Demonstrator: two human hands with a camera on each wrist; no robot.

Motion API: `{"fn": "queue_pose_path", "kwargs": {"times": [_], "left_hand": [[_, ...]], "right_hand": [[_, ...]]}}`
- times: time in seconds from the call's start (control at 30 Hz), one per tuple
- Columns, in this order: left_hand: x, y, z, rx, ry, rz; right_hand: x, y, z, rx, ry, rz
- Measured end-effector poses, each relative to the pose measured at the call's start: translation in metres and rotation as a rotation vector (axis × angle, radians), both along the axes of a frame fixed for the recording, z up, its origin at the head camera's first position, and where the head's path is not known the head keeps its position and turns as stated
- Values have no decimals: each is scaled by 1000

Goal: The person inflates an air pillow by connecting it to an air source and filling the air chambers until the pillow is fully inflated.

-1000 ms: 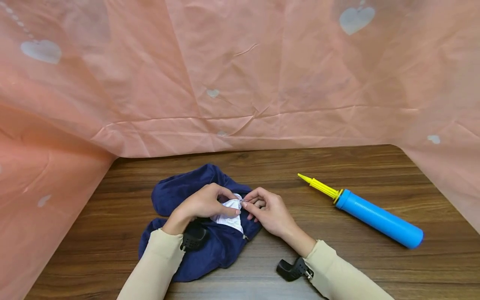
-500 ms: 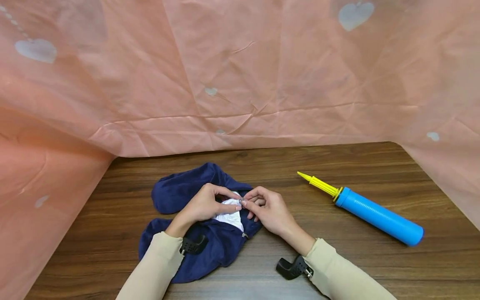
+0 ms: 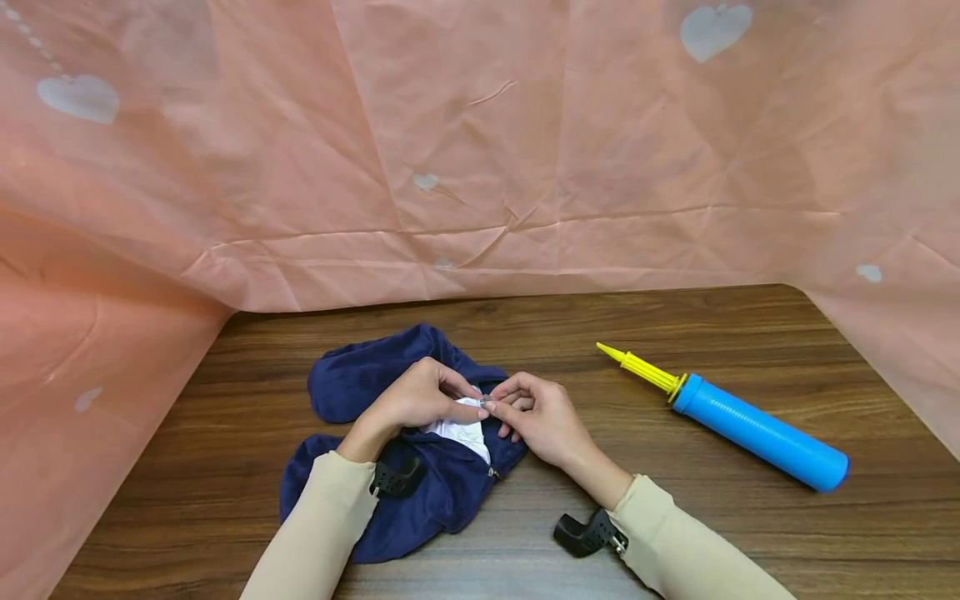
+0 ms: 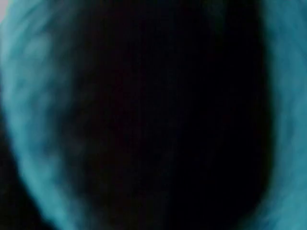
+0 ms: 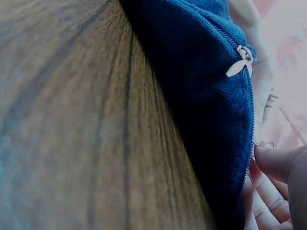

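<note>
A navy plush U-shaped pillow cover (image 3: 442, 492) lies on the table, its zipper undone. White inner material (image 3: 465, 435) shows through the opening. My left hand (image 3: 416, 400) pinches a small clear valve (image 3: 487, 402) on that material between thumb and forefinger. From the other side my right hand (image 3: 546, 421) pinches the same small piece, its other fingers curled beside the cover. In the right wrist view the metal zipper pull (image 5: 237, 67) hangs on the navy fabric, and the right thumb (image 5: 273, 160) is at the zipper's edge. Blurred fabric and darkness fill the left wrist view.
A blue hand pump (image 3: 757, 429) with a yellow nozzle (image 3: 648, 372) lies to the right on the brown wooden table (image 3: 247, 367). Pink sheeting (image 3: 465, 125) with pale hearts encloses the back and sides.
Both hands stay at the opening of the cover. The left fingers have drawn slightly closer to the right fingertips around the small clear valve. The pump has not moved.
</note>
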State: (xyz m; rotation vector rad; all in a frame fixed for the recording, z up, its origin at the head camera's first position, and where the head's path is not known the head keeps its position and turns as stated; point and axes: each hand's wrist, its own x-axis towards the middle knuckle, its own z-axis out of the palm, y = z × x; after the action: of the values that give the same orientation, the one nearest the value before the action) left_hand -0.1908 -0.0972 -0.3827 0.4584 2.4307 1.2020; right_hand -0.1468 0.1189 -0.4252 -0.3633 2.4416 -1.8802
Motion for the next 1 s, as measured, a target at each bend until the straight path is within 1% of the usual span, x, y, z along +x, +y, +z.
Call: {"fn": "queue_pose_path", "kwargs": {"times": [0.13, 0.33, 0.6, 0.7, 0.8, 0.9, 1.0], "left_hand": [[0, 0, 0, 1, 4, -8], [-1, -5, -5, 50, 9, -48], [-3, -7, -10, 79, 3, -64], [-4, -9, -12, 82, -7, -78], [-5, -9, -13, 83, -1, -93], [-5, -9, -13, 80, 24, -101], [-5, -8, -13, 77, 38, -100]], "right_hand": [[-1, 0, 0, 10, -6, 0], [-2, 0, 0, 17, -30, 12], [-6, 5, -1, -47, -79, 64], [-6, 5, 0, -48, -88, 67], [-6, 5, 0, -42, -95, 69], [-6, 5, 0, -35, -101, 76], [-7, 5, 0, -32, -104, 84]]}}
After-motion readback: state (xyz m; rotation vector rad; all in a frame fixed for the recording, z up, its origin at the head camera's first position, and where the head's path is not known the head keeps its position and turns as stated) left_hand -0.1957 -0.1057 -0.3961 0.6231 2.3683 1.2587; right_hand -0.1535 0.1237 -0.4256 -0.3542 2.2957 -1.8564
